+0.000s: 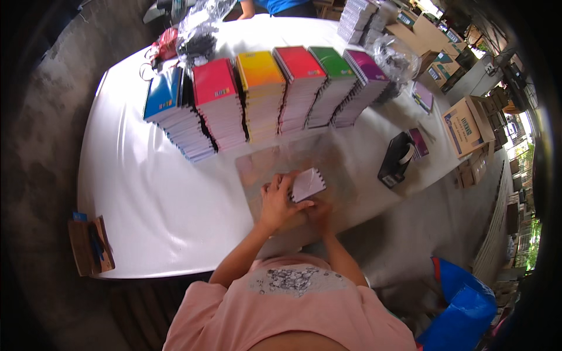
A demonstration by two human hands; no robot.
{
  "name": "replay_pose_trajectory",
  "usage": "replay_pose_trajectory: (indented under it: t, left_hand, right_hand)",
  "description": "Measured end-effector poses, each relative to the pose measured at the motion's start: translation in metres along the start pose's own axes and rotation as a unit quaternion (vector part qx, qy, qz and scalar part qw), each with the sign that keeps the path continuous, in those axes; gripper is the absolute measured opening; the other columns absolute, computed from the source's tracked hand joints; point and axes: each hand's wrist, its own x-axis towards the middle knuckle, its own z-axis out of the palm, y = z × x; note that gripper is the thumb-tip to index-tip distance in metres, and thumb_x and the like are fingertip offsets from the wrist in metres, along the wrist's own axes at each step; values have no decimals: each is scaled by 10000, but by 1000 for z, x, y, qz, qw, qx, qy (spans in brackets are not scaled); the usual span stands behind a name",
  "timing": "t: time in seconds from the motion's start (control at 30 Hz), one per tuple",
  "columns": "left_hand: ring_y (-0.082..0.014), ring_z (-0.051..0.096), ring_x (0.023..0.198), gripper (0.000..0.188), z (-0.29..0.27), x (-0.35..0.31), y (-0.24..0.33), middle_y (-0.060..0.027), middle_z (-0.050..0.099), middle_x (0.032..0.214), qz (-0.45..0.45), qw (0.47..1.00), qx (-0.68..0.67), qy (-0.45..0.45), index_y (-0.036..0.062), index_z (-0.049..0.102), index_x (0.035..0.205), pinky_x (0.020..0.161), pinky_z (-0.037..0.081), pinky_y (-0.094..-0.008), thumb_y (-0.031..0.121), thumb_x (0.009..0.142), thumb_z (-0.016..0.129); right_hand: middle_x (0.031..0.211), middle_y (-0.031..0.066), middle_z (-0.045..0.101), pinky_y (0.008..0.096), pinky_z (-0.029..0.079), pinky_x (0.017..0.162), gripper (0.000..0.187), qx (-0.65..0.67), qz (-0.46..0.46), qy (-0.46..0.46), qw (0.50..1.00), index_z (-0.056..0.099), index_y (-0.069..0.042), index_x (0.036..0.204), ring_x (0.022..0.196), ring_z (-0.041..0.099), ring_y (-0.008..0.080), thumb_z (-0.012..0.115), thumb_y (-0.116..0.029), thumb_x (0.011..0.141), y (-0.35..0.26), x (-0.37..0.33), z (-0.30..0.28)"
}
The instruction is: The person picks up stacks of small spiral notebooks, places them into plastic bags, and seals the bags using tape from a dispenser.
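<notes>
Fingers of the left hand (277, 203) clamp a small notebook (308, 185); the right hand (319, 214) is too blurred to tell. Probably light and bendy, it suits an edge pinch.

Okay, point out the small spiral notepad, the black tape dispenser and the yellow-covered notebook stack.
Small spiral notepad (308, 185): head view, pale upper face.
Black tape dispenser (391, 160): head view, dark body.
Yellow-covered notebook stack (261, 97): head view, side facing the wearer.

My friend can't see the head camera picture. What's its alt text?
A left hand holds a small ring-bound pad over a white table, the blurred right hand close beside it. Beyond stand six notebook stacks, topped blue, pink, yellow, red, green and purple.
</notes>
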Motion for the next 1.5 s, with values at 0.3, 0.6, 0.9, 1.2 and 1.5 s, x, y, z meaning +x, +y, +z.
replay_pose_trajectory:
  t: [0.3,0.6,0.9,1.2,1.5]
  left_hand:
    - [-240,525,1063,568,12,21,70,-63,547,1124,150,986,62,-26,131,588,1128,922,311,-478,232,586,726]
    - [-271,224,1330,631,122,59,169,-5,308,1420,414,875,171,-182,375,447,1300,995,183,-574,380,706,661]
    - [-356,158,1351,771,147,89,147,-95,236,1457,32,978,204,-37,273,471,1300,1001,154,-565,289,602,797]
    - [-346,146,1354,714,71,29,109,-93,239,1447,-196,910,338,136,252,485,1288,992,188,-558,255,636,776]
    - [-291,416,1217,643,-63,0,75,-112,427,1314,-234,837,106,483,121,406,1319,960,389,-437,232,768,718]
  right_hand:
    - [1086,64,599,349,503,742,447,218,150,-214,940,499,-91,1198,930,605,212,445,-412,892,9,45,-88]
    - [1291,104,454,331,377,981,793,554,312,14,772,294,-37,1387,1150,474,214,693,-39,702,23,99,-266]
    - [1226,91,531,297,403,959,680,380,221,68,896,399,15,1313,1089,528,194,676,-64,697,163,240,-476]
    - [1216,77,540,308,370,954,545,200,339,-131,910,426,-30,1319,1095,508,193,587,-172,818,249,276,-467]
    - [1236,178,516,336,396,958,407,-73,12,-29,997,469,30,1252,1133,503,241,539,-15,853,128,344,-374]
